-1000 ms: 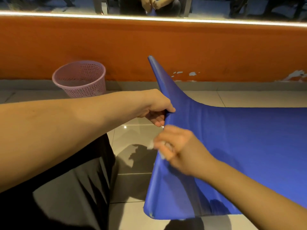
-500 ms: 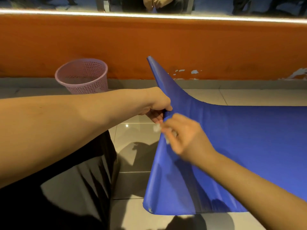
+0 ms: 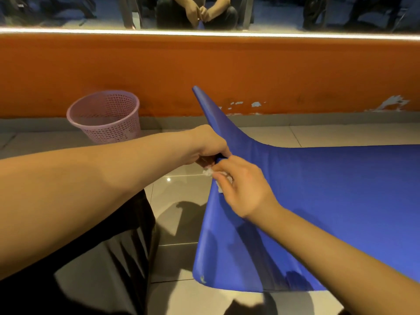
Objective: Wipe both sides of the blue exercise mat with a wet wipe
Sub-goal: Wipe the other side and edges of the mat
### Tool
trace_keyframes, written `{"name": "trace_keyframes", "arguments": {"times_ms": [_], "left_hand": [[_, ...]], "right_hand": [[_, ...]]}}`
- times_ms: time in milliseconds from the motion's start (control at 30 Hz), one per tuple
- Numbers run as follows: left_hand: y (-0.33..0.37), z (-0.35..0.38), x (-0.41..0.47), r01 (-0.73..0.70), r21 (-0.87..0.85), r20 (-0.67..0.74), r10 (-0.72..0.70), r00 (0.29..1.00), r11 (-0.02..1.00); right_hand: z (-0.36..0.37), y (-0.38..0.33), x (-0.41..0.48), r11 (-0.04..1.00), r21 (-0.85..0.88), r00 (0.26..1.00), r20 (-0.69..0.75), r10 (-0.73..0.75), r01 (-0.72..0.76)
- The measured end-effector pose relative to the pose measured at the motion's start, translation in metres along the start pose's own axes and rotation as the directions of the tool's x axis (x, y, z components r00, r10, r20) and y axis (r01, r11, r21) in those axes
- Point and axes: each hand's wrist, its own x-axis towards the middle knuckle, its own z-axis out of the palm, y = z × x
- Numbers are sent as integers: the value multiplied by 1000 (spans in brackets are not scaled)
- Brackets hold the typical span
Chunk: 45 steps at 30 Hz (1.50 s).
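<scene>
- Blue and matte, the exercise mat (image 3: 329,201) lies across the pale tiled floor (image 3: 181,196) on your right, its left edge pulled up into a ridge whose far corner points toward the wall.
- Your left hand (image 3: 209,146) is closed in a pinch on that raised edge, holding it off the floor.
- Your right hand (image 3: 241,189) is clenched around a crumpled white wet wipe (image 3: 208,172), pressed to the mat's edge just below your left hand; only scraps of the wipe show between your fingers.
- The mat's near corner droops to the floor, with a small pale mark close to its tip.
- A pink mesh wastebasket (image 3: 104,117) stands by the orange wall (image 3: 204,71), left of the mat and well apart from it.
- Paint has chipped off low on the wall behind the mat.
- Your left forearm crosses the view and hides the floor beneath it; dark clothing fills the lower left.
- A mirror (image 3: 204,12) above the wall reflects a seated person's clasped hands.
</scene>
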Motion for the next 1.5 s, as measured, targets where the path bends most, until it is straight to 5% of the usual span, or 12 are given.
{"name": "trace_keyframes", "arguments": {"times_ms": [233,300,467,667,733,900,967,1100,1233,1400,1500], "left_hand": [[-3,-1,1,-9,-65,-51,6,999,998],[-2,-1,0,-21,-84,-52,17,998,996],[0,12,-9,-39,-106,-50,34,998,994],[1,-2,-6,-53,-176,-109,34,993,983],[-1,-2,-6,-46,-166,-97,30,995,985],[3,5,-9,-59,-185,-75,46,996,981],[6,3,-10,-63,-203,-84,46,995,977],[5,0,-9,-62,-205,-92,44,995,977],[7,-2,-5,-72,-220,-122,46,991,973],[10,4,-11,-65,-221,-84,47,995,973],[13,1,-12,-58,-237,-85,39,996,970]], "right_hand": [[18,-45,-46,984,169,940,325,-101,48],[11,-40,-41,989,118,955,270,-119,90],[0,-9,-11,997,15,997,11,80,-80],[20,-58,-65,964,227,936,288,-204,141],[18,-52,-58,968,156,932,274,-235,198],[1,-15,-27,992,127,998,-55,9,-2],[11,-32,-48,987,147,996,46,-79,71],[31,-60,-88,947,143,880,352,-320,287],[27,-56,-76,947,-5,915,259,-309,321],[18,-41,-47,994,113,989,-144,12,5],[25,-53,-60,991,93,995,-50,-89,94]]}}
